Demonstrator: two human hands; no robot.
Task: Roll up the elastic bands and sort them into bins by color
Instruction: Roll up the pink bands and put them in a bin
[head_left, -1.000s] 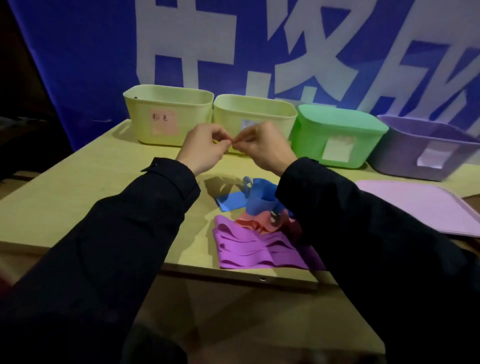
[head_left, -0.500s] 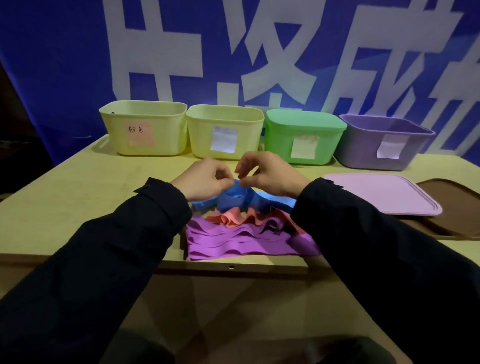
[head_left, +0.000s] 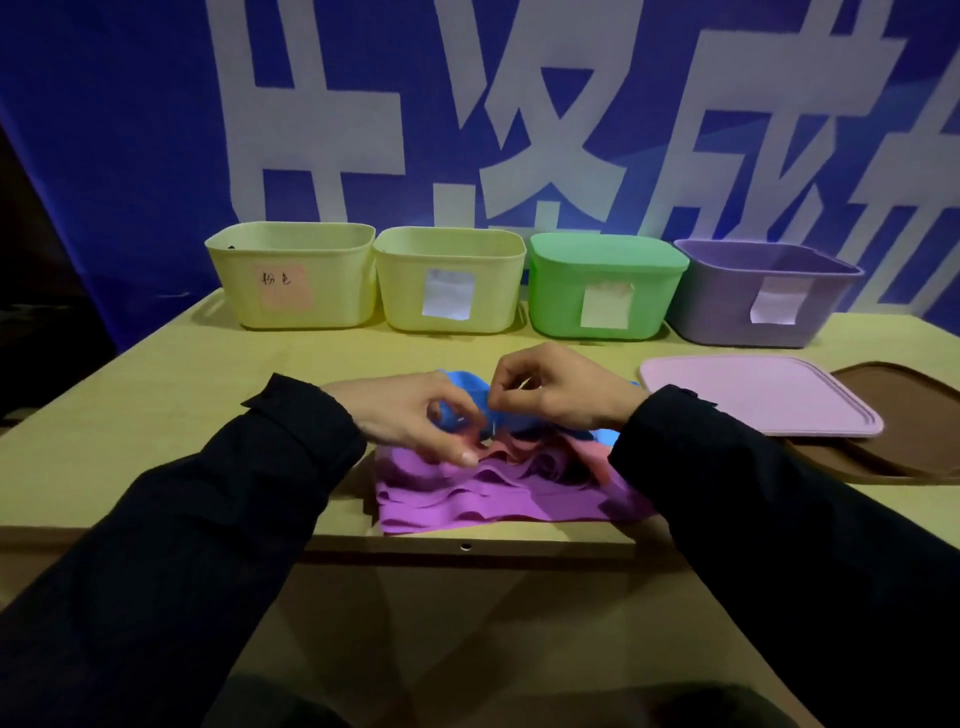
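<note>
- Basically we're early in the job: the pile of bands sits at the near edge of the wooden table (head_left: 156, 395), still flat and unrolled as far as we can see.
- Left hand (head_left: 410, 415) and right hand (head_left: 561, 395) both work at the blue band (head_left: 467, 384) on top of the pile; fingers curled, thumb and forefinger tips pinching its edge. Exact grip is partly hidden by the knuckles.
- Judging by that, we're starting a roll on the blue one, not yet sorting it.
- Under it: salmon-pink bands (head_left: 524, 447) in the middle, then a stack of purple bands (head_left: 483, 504) nearest us. All thin, floppy, matte sheet with wavy edges; likely stretchy and prone to springing open once rolled.
- Bins in a row at the far edge, touching or nearly so: left yellow bin (head_left: 291, 280) with a pink handwritten label, second yellow bin (head_left: 449, 280) with a white label, green bin (head_left: 602, 286) with its lid on, purple bin (head_left: 763, 296) open.
- We can't see inside any bin, so what's already sorted is unknown.
- Bins are smooth rigid plastic, rounded corners.
- Pink lid (head_left: 758, 395) lies flat to the right, overlapping a brown lid (head_left: 904, 415).
- Left to do: roll almost everything and drop each by color; the green bin needs opening if used.
</note>
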